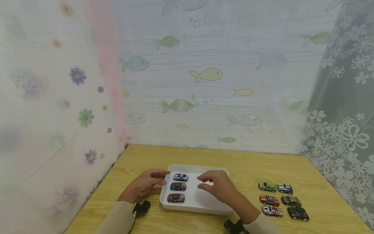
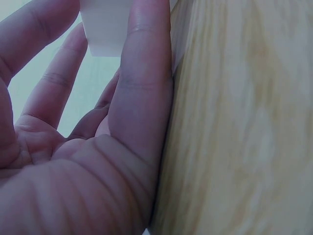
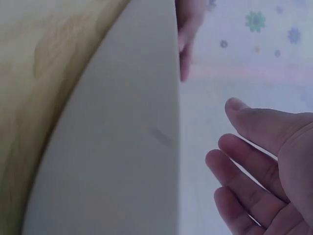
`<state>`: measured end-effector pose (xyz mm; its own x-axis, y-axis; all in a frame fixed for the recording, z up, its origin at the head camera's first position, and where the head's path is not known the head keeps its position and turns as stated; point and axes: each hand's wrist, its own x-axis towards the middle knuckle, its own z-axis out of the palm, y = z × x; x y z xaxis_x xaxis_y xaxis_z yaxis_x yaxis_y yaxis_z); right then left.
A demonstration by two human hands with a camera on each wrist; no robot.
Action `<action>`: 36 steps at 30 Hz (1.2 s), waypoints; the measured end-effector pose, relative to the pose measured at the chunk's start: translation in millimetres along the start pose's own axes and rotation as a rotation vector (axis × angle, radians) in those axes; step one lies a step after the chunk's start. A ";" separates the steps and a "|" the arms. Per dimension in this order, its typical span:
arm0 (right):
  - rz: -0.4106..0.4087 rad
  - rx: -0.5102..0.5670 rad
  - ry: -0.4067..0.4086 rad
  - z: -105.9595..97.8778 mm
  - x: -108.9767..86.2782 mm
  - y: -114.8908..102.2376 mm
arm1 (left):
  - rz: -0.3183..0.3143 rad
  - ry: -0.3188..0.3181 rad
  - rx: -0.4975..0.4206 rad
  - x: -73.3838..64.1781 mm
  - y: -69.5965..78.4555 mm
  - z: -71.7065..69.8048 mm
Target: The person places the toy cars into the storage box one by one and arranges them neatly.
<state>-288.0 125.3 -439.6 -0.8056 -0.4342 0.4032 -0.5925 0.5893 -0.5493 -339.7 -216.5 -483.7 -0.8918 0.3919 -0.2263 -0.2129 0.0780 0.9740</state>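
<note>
A white rectangular tray (image 1: 201, 209) lies on the wooden table. Along its left side three toy cars stand in a column: a white and black car (image 1: 180, 177), a blue car (image 1: 178, 186) and a red and black car (image 1: 176, 198). My left hand (image 1: 147, 183) is at the tray's left edge, fingers loosely extended by the wall; the left wrist view shows the hand (image 2: 98, 122) against the tray's corner (image 2: 105, 29). Over the tray's right half hovers my right hand (image 1: 220, 187), thumb and forefinger apart, nothing between them. The right wrist view shows the same hand (image 3: 264, 171) beyond the tray wall (image 3: 127, 127).
Right of the tray, several toy cars stand in two columns: green (image 1: 267, 187), white-blue (image 1: 284, 188), red-yellow (image 1: 269, 200), dark green (image 1: 291, 201), white-red (image 1: 272, 211) and black (image 1: 298, 213). Patterned curtains (image 1: 204, 97) hang behind the wooden table (image 1: 245, 159).
</note>
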 end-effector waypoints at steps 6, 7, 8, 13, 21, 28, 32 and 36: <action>0.032 -0.067 0.063 -27.6 -8.0 18.4 | -0.008 -0.003 0.003 5.6 1.3 -5.0; 0.036 -0.074 0.072 -31.7 -9.3 21.4 | -0.008 -0.003 0.003 6.4 1.3 -5.7; 0.039 -0.078 0.080 -35.7 -10.6 24.4 | -0.009 -0.004 0.003 7.3 1.4 -6.5; 0.073 -0.119 0.129 -51.3 -16.8 39.7 | -0.006 -0.013 -0.002 11.5 1.3 -9.8; 0.109 -0.187 0.185 -72.7 -24.7 57.8 | 0.012 -0.026 0.000 19.0 1.9 -15.3; 0.190 -0.202 0.184 -93.2 -34.6 74.9 | 0.012 -0.043 -0.001 25.5 4.1 -19.5; 0.223 -0.212 0.168 -103.4 -41.6 86.1 | 0.008 -0.054 -0.003 28.9 4.7 -21.7; 0.248 -0.234 0.167 -114.4 -45.3 96.9 | 0.010 -0.053 0.000 32.4 5.9 -24.9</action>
<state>-309.1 280.0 -427.4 -0.9024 -0.1529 0.4030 -0.3478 0.8105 -0.4714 -379.8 -226.2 -485.6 -0.8715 0.4408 -0.2150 -0.2036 0.0737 0.9763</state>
